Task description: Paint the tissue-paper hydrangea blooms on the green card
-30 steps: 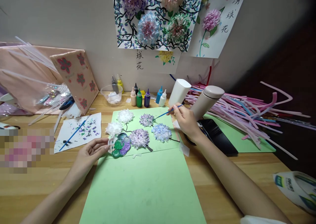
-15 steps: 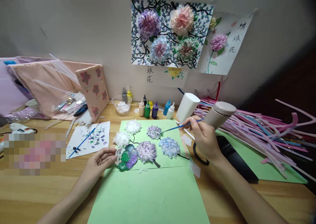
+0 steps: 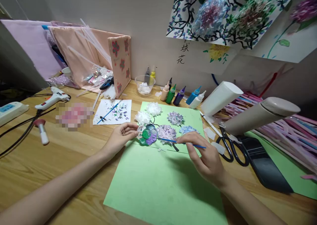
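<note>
A person's two bare hands meet over a green sheet [image 3: 158, 178] on a wooden table [image 3: 81, 198], where paper flowers are laid out in a cluster. The left hand [image 3: 121, 135] grips a small petal-shaped paint palette [image 3: 148, 134] by its left edge, the thumb and curled fingers closed narrowly on the rim while the green and purple wells sit just beyond the fingertips, to their right. The right hand [image 3: 206, 157] holds a slim blue paintbrush [image 3: 166, 139] in a pinch between thumb and fingers, the shaft lying nearly level and its tip pointing left, out ahead of the fingers, at the palette's right side; whether the bristles touch the paint cannot be told. The brush crosses in front of a pale purple flower [image 3: 167, 131], with a darker purple flower [image 3: 175, 118] behind it and a blue flower [image 3: 188, 129] partly hidden by the right hand. Two white flowers [image 3: 153, 109] stand just behind the palette. To the left, a second brush [image 3: 107, 112] rests on a paint-spotted white sheet [image 3: 125, 120]; a row of small paint bottles [image 3: 170, 96] lines the back of the table, and black-handled scissors [image 3: 233, 149] lie right of the right hand.
</note>
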Available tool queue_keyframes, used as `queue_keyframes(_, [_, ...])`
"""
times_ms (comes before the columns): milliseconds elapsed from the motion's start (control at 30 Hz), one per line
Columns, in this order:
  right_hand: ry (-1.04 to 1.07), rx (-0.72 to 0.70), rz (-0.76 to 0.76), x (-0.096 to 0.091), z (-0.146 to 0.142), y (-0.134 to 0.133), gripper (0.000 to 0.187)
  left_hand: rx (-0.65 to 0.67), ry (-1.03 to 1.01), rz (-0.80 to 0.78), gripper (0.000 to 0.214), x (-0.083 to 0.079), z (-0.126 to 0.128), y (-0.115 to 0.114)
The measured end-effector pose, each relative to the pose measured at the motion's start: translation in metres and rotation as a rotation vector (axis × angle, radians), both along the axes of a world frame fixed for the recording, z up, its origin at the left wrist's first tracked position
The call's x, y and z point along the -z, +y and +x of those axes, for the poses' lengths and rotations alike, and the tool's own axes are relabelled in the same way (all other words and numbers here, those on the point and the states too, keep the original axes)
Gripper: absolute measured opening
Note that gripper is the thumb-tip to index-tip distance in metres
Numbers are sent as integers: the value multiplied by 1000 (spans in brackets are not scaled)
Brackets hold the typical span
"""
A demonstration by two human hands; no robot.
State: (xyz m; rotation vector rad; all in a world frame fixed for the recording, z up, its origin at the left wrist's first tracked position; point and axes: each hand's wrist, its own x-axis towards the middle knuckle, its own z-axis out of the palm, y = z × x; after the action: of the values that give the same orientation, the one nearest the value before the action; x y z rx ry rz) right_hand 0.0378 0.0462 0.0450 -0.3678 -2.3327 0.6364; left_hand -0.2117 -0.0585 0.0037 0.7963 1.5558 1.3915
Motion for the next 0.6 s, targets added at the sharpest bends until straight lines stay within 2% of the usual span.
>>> queue_keyframes(133, [-43,4,10,3,-2,1,22,15,-15,18,38,2,-1,0])
queue_keyframes(300, [58,48,16,-4,5,4,22,19,13,-9,40,0,-1,0])
queue_keyframes(400, [81,176,0,-13,13,19,20,8,40,-30,42,-2,-1,0])
queue_keyframes(533, [132,434,-101,-20,25,51,27,5,60,-65,44,-1,-4,0])
queue_keyframes(600, [120,481,-150,-19,30,64,29,10,74,-76,44,0,-5,1])
